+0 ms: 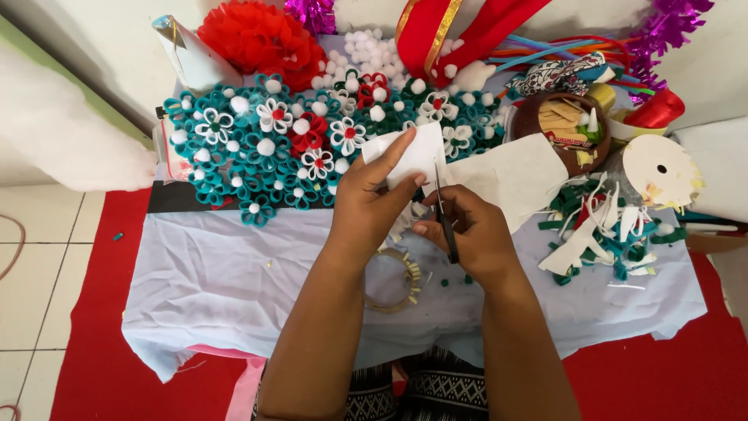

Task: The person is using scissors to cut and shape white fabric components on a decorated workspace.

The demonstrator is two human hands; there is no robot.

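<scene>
Left hand [366, 206]: fingers closed in a pinch on a white sheet [409, 156], thumb on top, holding it up over the middle of the table.
Right hand [471, 230]: curled tight around black scissors [446, 222]; thin blades point up into the sheet's right edge.
White sheet: flat, matte, paper-like or thin felt, hard to say which; straight-cut edges, sitting between both hands just in front of the flower mat.
Flower mat [265, 148]: teal looped petals, fuzzy, with white and red blooms and round white pompom centres.
Table cover [210, 281]: pale, wrinkled cloth, draped over the front edge.
Tape ring [389, 281]: tan hoop lying flat on the cloth below the hands, small white snippets beside it.
Scrap heap [608, 230]: teal and white strips, curled and tangled, at the right.
Brown bowl [569, 129]: round, glossy, filled with tan slips and a small red-and-yellow packet.
Paper ball [257, 35]: red honeycomb tissue, back left.
Ribbon [444, 31]: red satin, gold edge, back centre.
Tinsel [662, 31]: purple, shiny, back right.
Floor mat [101, 312]: red, flat.
</scene>
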